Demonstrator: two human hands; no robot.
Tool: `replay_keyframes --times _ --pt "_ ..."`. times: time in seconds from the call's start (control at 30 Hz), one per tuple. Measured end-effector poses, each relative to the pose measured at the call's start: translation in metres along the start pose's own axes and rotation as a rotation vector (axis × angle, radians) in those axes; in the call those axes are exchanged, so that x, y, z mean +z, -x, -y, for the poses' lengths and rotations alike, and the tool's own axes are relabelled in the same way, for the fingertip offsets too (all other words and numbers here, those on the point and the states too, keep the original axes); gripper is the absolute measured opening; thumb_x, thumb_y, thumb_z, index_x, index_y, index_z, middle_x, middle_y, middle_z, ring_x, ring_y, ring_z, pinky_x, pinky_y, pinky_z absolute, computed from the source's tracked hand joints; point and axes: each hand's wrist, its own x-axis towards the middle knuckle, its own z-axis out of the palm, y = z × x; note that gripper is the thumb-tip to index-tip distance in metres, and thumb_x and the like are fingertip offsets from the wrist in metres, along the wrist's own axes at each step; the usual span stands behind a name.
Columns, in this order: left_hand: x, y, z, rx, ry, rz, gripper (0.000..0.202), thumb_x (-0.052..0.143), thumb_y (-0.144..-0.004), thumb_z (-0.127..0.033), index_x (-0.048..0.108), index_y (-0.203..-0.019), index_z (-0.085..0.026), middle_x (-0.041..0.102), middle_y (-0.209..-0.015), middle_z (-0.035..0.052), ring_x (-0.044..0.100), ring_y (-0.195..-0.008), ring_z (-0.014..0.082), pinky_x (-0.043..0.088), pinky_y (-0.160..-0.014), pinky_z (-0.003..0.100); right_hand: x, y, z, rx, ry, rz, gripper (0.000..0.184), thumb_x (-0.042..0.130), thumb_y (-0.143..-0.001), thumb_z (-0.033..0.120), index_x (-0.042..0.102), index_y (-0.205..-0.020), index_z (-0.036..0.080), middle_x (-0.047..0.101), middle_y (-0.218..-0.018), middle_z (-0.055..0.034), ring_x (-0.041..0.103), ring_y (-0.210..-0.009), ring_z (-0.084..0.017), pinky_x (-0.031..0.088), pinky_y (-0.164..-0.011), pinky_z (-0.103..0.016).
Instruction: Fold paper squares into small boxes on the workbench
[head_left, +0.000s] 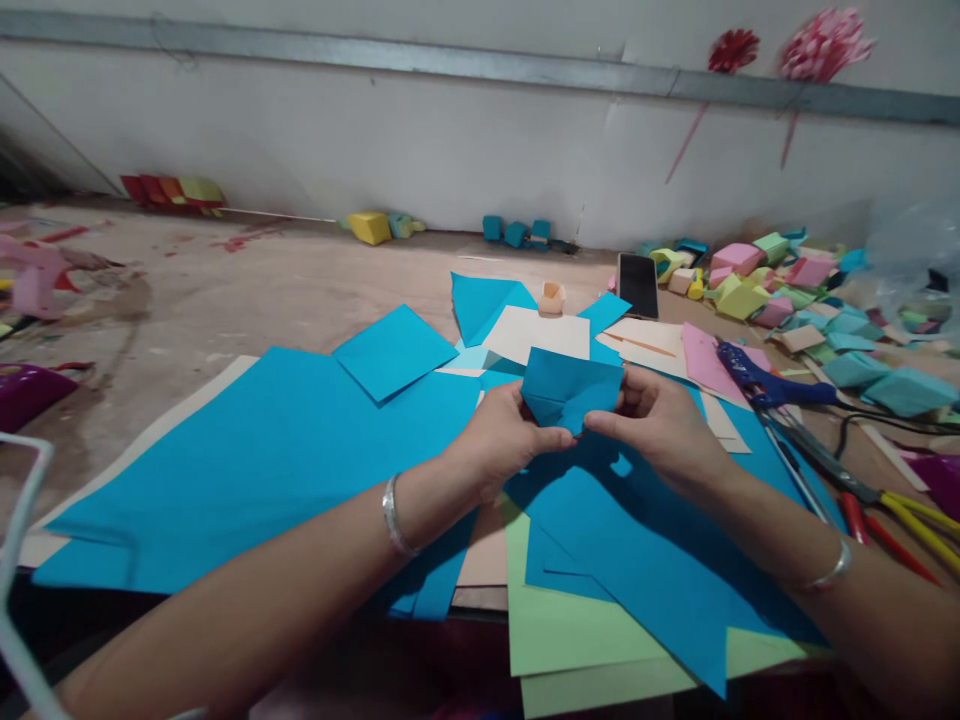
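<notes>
A small folded piece of blue paper (574,378) is held up between my two hands over the table. My left hand (501,432) pinches its left side, with the thumb along the lower edge. On the other side, my right hand (660,415) grips the paper's right edge, thumb in front and fingers behind. Large blue paper sheets (300,450) lie beneath and to the left, and a square blue sheet (395,352) rests on top of them. Green sheets (577,640) stick out at the table's front edge.
On the right lie a blue glue gun (772,380), scissors (832,460), a pen (799,470) and a heap of folded paper pieces (795,290). A phone (637,285) is farther back. A small peach paper piece (552,298) sits behind my hands.
</notes>
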Motion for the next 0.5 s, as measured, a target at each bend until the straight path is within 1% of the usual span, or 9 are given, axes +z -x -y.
replay_keyframes --times 0.1,0.23,0.37,0.5 --pt "-0.0020 -0.0018 -0.0002 -0.036 -0.010 0.022 0.035 0.081 -0.056 -0.006 0.069 -0.088 -0.009 0.073 -0.088 0.0125 0.067 -0.075 0.0205 0.054 -0.078 0.038 -0.0011 0.0000 0.0000 0.070 -0.063 0.078 0.028 0.076 -0.067 0.027 0.065 -0.091 0.017 0.069 -0.076 -0.0032 0.061 -0.065 -0.017 0.047 -0.059 -0.031" --pt "-0.0033 -0.0025 0.0008 -0.084 0.014 0.027 0.036 0.083 -0.057 -0.007 0.069 -0.090 -0.010 0.074 -0.088 0.0117 0.068 -0.074 0.0199 0.055 -0.075 0.036 -0.0010 0.0002 -0.0016 0.084 -0.090 0.079 0.032 0.076 -0.067 0.027 0.064 -0.096 0.018 0.069 -0.082 -0.0036 0.061 -0.067 -0.017 0.048 -0.061 -0.031" --pt "-0.0033 -0.0005 -0.0015 -0.125 0.062 0.062 0.029 0.084 -0.058 -0.010 0.070 -0.084 -0.010 0.073 -0.078 0.0104 0.069 -0.071 0.0193 0.056 -0.071 0.034 0.0006 0.0010 -0.0018 0.086 -0.104 0.083 0.029 0.076 -0.068 0.026 0.064 -0.093 0.018 0.070 -0.081 -0.0038 0.063 -0.070 -0.018 0.049 -0.064 -0.033" --pt "-0.0059 0.0003 -0.0060 -0.120 0.070 0.115 0.030 0.085 -0.058 -0.010 0.071 -0.084 -0.009 0.073 -0.076 0.0099 0.069 -0.069 0.0188 0.057 -0.069 0.033 0.0009 0.0013 0.0010 0.114 -0.180 0.082 0.031 0.078 -0.065 0.026 0.064 -0.091 0.018 0.070 -0.082 -0.0043 0.064 -0.070 -0.018 0.050 -0.065 -0.033"
